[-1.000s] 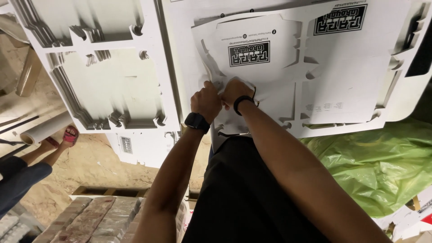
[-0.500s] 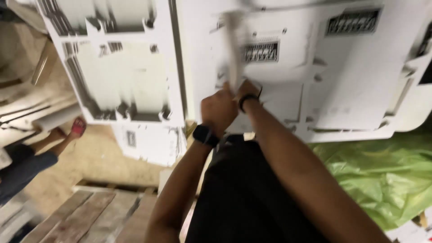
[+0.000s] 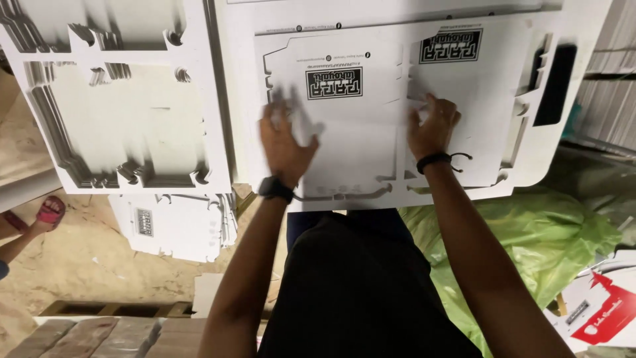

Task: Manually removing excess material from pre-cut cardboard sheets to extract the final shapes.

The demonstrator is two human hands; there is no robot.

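1. The left hand [image 3: 286, 142], blurred, is lying flat with fingers spread on the white cardboard sheet [image 3: 358, 126], grasping nothing.
2. The right hand [image 3: 432, 126] is pressing the same sheet; whether its fingers are gripping an edge cannot be told.
3. The sheet is lying atop a cardboard stack [image 3: 563, 40], cut off above.
4. A green bag [image 3: 550, 238] is lying partly hidden behind the right arm.

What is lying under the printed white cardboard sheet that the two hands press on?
Under the printed white cardboard sheet lies a larger white die-cut board; its edges show around it. The left hand and right hand cover parts.
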